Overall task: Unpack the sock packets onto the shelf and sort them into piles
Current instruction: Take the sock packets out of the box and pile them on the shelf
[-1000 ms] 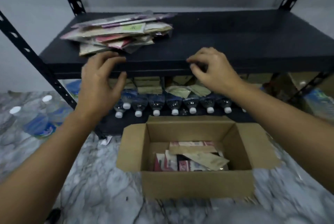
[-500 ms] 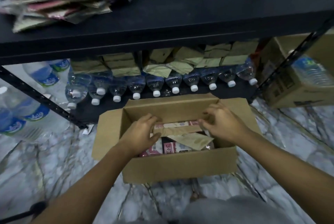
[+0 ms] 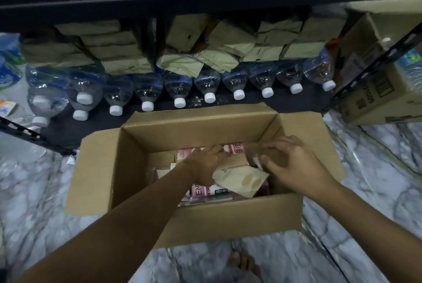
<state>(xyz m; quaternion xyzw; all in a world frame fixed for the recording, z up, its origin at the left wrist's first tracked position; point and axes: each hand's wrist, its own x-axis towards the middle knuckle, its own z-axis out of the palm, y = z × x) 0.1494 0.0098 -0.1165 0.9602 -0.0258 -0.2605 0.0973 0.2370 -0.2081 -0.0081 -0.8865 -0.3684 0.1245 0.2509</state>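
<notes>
Far left, on the low shelf (image 3: 285, 102): a row of water bottles (image 3: 146, 90) lying down, white caps pointing this way. Behind them, piles of brown paper bags (image 3: 109, 54). In the middle, on the marble floor (image 3: 376, 180), just in front of the shelf: an open cardboard box (image 3: 205, 120). Inside it, a loose heap of sock packets (image 3: 198, 191), pink ones and tan ones. Left hand (image 3: 203, 164) down in the box, lying over the pink ones; grip not clear, hard to tell if holding anything. Right hand (image 3: 294, 164) just beside it, grip narrow, thumb and fingers pinching the top of a tan packet (image 3: 239, 180), its lower end down in the box. Far right, by the shelf leg: another box (image 3: 376, 104), also brown.
</notes>
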